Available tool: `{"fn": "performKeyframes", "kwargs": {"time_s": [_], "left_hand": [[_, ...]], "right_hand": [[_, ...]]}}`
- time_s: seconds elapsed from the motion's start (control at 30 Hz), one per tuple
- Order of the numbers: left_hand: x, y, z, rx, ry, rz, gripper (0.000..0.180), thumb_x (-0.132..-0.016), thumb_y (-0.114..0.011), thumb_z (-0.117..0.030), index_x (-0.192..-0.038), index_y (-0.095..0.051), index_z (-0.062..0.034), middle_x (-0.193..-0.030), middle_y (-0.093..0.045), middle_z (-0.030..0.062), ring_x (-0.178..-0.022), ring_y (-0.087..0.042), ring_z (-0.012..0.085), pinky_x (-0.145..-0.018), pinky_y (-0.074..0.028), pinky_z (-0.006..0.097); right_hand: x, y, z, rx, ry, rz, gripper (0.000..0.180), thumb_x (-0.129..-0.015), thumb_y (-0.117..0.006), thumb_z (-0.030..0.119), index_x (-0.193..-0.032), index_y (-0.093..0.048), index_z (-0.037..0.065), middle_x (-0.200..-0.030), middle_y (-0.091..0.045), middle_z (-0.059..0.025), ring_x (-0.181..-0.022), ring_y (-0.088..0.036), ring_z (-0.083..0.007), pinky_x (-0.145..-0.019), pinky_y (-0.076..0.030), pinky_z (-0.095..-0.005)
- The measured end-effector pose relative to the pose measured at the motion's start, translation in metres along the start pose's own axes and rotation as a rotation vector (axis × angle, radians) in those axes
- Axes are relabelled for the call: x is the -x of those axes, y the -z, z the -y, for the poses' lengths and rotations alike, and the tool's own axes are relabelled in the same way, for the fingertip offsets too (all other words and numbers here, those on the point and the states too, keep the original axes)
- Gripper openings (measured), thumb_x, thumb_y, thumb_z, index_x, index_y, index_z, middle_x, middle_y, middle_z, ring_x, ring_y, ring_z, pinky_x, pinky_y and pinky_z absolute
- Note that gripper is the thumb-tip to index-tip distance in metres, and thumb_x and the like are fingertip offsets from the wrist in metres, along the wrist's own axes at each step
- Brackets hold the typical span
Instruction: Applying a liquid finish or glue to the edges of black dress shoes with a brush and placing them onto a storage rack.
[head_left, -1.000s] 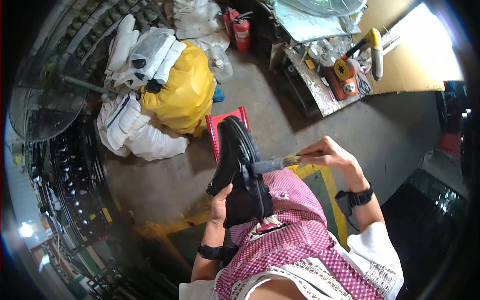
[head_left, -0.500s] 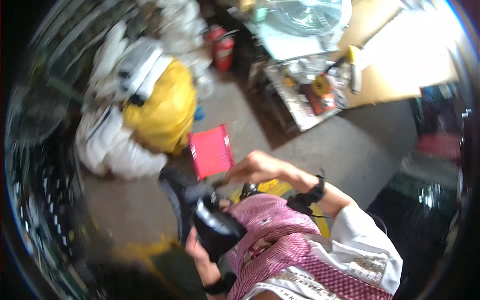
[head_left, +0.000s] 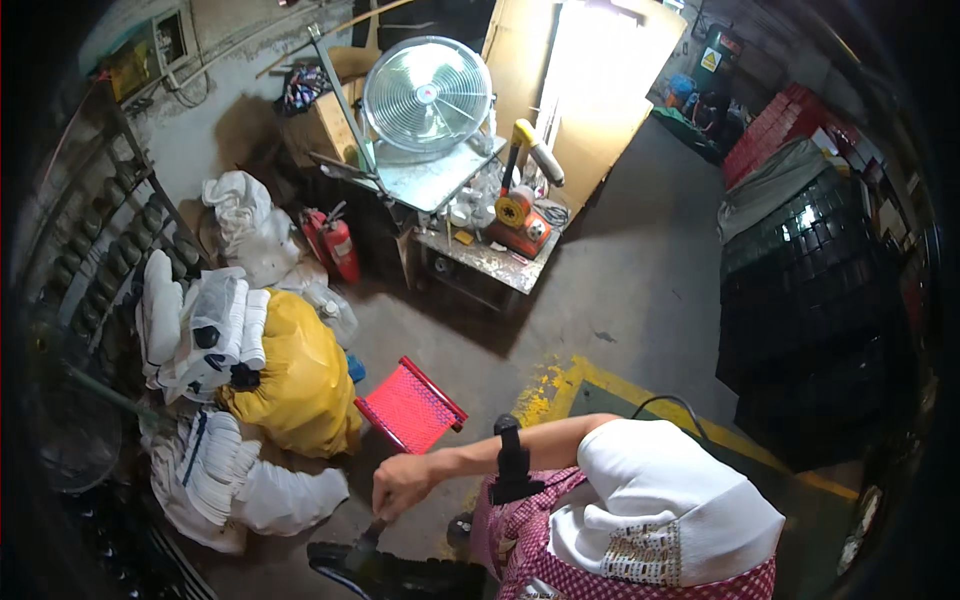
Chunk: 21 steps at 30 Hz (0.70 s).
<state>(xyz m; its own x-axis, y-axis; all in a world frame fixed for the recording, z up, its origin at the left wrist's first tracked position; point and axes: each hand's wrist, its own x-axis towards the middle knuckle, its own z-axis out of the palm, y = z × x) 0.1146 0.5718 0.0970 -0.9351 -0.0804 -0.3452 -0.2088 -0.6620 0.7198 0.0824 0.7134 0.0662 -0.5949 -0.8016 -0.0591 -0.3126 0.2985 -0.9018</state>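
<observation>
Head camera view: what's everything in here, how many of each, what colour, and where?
boot: 1, black, bottom edge, partly cut off
brush: 1, dark, at the boot
stool: 1, red, lower middle floor
yellow sack: 1, left
white bags: several, around the yellow sack
fire extinguishers: 2, red, beyond the sacks
fan: 1, silvery, on the table
orange device: 1, on the low bench, among uncountable clutter
red boxes: several, stacked, upper right
right hand: 1, bare, gripping the brush
left hand: not visible
</observation>
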Motion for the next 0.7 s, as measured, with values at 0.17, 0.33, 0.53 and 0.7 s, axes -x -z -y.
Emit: {"fn": "performKeyframes", "kwargs": {"time_s": [0.17,0.33,0.53,0.7], "left_hand": [[0.010,0.025,-0.039,-0.140,-0.133,-0.037,0.048,-0.083,-0.042,-0.033,-0.115,-0.047,0.0017,-0.113,-0.051,0.0134,-0.101,-0.049,0.0268,-0.089,-0.038,0.037],[0.142,0.164,-0.046,0.224,-0.011,-0.353,0.042,-0.085,-0.041,-0.028,-0.110,-0.052,0.0041,-0.108,-0.053,0.0147,-0.096,-0.052,0.0256,-0.086,-0.040,0.034],[0.128,0.200,-0.066,0.541,-0.044,-0.363,0.035,-0.087,-0.041,-0.020,-0.109,-0.050,0.0058,-0.105,-0.056,0.0150,-0.093,-0.056,0.0245,-0.087,-0.043,0.035],[0.118,0.226,-0.088,0.272,-0.120,-0.432,0.035,-0.087,-0.040,-0.021,-0.109,-0.050,0.0052,-0.104,-0.057,0.0141,-0.093,-0.057,0.0249,-0.085,-0.044,0.035]], "right_hand": [[-0.039,-0.054,0.018,-0.005,0.019,0.160,0.025,-0.069,-0.061,0.031,-0.082,-0.065,0.009,-0.072,-0.062,-0.0114,-0.068,-0.059,-0.0273,-0.060,-0.044,-0.0365],[-0.057,-0.024,0.063,0.061,-0.131,0.274,0.026,-0.076,-0.060,0.030,-0.093,-0.064,0.011,-0.078,-0.064,-0.0088,-0.070,-0.061,-0.0173,-0.061,-0.046,-0.0307],[-0.106,-0.014,0.058,-0.339,-0.195,-0.064,0.025,-0.078,-0.063,0.015,-0.099,-0.062,0.000,-0.069,-0.060,-0.0008,-0.060,-0.050,-0.0035,-0.053,-0.040,-0.0192],[-0.203,-0.045,0.073,-0.298,-0.154,0.131,0.024,-0.079,-0.062,0.020,-0.097,-0.063,0.003,-0.066,-0.058,-0.0008,-0.058,-0.050,-0.0031,-0.048,-0.039,-0.0190]]}}
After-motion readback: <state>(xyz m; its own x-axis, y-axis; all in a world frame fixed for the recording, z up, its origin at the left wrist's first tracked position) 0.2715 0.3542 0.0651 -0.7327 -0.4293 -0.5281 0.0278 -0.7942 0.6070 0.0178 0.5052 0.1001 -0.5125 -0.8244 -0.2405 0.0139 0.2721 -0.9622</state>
